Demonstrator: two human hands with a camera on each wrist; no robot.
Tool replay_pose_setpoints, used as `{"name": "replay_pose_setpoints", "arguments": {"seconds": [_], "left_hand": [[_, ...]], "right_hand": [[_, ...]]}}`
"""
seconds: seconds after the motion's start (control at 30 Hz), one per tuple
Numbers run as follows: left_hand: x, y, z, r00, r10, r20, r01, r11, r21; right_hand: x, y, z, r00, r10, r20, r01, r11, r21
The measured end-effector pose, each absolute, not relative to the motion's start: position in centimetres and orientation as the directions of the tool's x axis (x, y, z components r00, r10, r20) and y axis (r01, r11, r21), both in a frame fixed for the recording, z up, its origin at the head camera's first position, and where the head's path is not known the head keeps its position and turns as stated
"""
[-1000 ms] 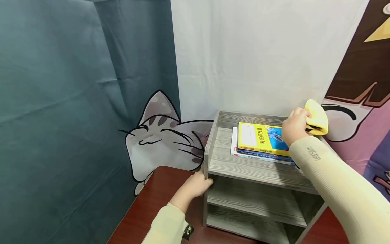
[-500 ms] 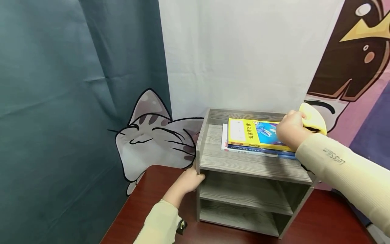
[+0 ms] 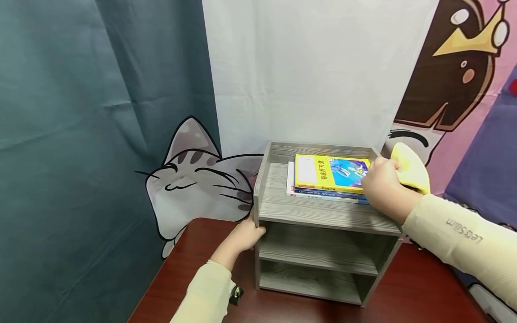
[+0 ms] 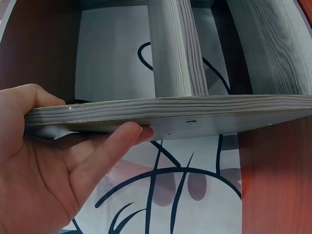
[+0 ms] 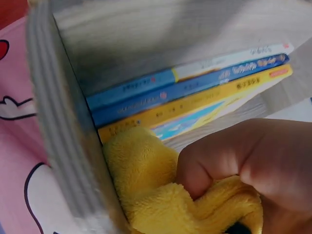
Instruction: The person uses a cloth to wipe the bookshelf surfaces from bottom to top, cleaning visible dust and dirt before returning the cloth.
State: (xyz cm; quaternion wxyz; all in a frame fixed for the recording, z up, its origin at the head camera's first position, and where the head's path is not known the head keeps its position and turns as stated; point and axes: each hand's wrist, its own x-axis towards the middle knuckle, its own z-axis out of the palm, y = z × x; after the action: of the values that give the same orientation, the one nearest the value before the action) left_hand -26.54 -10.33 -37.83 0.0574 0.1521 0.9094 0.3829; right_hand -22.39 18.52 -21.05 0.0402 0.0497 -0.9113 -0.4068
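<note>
A small grey wood-grain shelf unit [image 3: 299,211] stands on a red-brown table. My left hand [image 3: 242,235] grips its left side panel near the front edge; in the left wrist view the panel [image 4: 161,103] lies between thumb and fingers. My right hand [image 3: 381,184] holds a yellow plush cloth [image 3: 409,168] at the top of the right side panel. In the right wrist view the bunched cloth [image 5: 146,170] lies against that panel's inner face, beside the book ends. A flat stack of books, topped by a yellow book [image 3: 311,168], lies on the top shelf.
Below the top board are a middle shelf [image 3: 319,253] and a bottom shelf [image 3: 307,280]. The red-brown table [image 3: 194,255] extends to both sides of the unit. A cartoon-printed curtain [image 3: 282,67] hangs close behind it.
The head view has turned right, so the unit sits further left. My right hand has moved with the cloth along the right panel toward the front. My left hand keeps its grip.
</note>
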Motion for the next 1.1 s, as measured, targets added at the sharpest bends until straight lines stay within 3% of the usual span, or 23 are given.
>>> {"name": "replay_pose_setpoints", "arguments": {"seconds": [0.53, 1.1], "left_hand": [[-26.5, -10.4, -37.7, -0.951, 0.308, 0.013, 0.226, 0.667, 0.710], [-26.4, -10.3, -37.8, -0.947, 0.321, 0.012, 0.229, 0.648, 0.726]], "right_hand": [[-19.2, 18.3, -24.4, -0.953, -0.253, 0.169, 0.032, 0.468, 0.883], [-17.1, 18.8, -26.5, -0.920, -0.339, 0.199, 0.005, 0.497, 0.868]]}}
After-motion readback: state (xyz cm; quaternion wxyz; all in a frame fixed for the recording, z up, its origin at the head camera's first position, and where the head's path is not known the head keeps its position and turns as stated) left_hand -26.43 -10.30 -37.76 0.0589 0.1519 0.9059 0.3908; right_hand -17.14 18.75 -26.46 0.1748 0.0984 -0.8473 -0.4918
